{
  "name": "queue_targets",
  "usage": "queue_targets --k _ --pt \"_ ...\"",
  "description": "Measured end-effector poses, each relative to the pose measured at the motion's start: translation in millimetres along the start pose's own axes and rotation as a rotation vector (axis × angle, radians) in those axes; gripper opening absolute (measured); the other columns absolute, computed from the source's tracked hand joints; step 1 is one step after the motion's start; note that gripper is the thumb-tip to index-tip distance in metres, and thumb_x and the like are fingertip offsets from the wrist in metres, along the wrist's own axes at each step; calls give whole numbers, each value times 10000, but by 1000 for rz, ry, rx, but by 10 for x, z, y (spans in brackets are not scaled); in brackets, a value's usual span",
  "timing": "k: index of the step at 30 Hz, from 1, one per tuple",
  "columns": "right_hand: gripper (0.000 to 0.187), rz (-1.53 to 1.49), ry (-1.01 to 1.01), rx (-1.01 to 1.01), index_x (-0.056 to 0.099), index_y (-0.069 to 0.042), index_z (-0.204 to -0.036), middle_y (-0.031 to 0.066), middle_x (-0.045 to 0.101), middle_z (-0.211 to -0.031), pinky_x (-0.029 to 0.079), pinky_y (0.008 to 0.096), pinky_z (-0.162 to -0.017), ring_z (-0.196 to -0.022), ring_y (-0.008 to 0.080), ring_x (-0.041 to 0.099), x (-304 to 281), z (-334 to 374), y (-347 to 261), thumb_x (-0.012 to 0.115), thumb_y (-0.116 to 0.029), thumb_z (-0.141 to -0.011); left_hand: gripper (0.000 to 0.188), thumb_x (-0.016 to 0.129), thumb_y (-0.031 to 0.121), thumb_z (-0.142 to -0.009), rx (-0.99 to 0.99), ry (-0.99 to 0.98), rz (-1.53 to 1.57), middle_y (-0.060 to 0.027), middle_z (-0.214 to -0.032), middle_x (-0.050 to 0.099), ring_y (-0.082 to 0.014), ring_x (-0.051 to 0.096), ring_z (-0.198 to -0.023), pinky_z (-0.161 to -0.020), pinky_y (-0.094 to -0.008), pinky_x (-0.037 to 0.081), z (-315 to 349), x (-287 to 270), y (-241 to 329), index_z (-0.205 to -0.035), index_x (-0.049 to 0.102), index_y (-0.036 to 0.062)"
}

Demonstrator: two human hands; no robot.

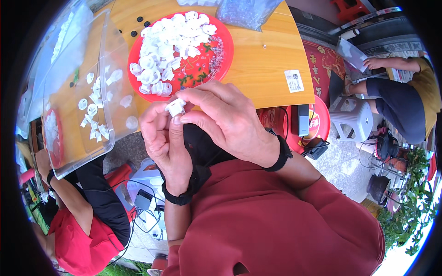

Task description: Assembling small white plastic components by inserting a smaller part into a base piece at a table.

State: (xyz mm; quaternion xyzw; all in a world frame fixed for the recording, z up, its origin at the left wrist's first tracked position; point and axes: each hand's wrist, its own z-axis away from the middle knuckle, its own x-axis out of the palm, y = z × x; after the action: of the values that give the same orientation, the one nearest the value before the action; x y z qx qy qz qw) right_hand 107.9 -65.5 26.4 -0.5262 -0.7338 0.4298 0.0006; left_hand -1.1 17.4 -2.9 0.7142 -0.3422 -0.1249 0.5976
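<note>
A small white plastic part (175, 108) is pinched between my hands in front of my chest, just off the table's near edge. My left hand (166, 149) grips it from below, its thumb pressed up against the part. From the right, my right hand (232, 120) closes thumb and fingertips on the same piece. Right behind my fingers is a red round tray (227, 60), with many similar white parts (159, 50) heaped on its left side. Tiny transparent pieces (215, 57) lie along the tray's right side.
A transparent plastic bin (110, 138) with several white parts stands left on the wooden table (271, 60). Black caps (133, 33) lie behind it; a plastic bag (246, 13) sits at the back. A person in red (83, 239) is at left, another person (396, 96) at far right, near a stool (352, 117).
</note>
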Motion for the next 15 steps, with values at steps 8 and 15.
queue_targets --k 8,15 --pt "342 -123 -31 -25 612 -53 -1083 77 592 -874 481 356 -653 -742 264 605 -7 45 25 736 -139 -776 300 540 -4 -959 -4 -53 147 -143 -1159 619 -164 582 -1078 -943 -298 444 45 -51 -7 -1237 437 43" --pt "386 -50 7 -72 634 -2 -1116 109 672 -985 528 322 -680 -822 241 654 -1 8 -39 757 -99 -763 310 552 9 -957 109 -36 36 -160 -1167 606 -185 584 -1063 -938 -306 446 19 -83 -60 -1235 418 44"
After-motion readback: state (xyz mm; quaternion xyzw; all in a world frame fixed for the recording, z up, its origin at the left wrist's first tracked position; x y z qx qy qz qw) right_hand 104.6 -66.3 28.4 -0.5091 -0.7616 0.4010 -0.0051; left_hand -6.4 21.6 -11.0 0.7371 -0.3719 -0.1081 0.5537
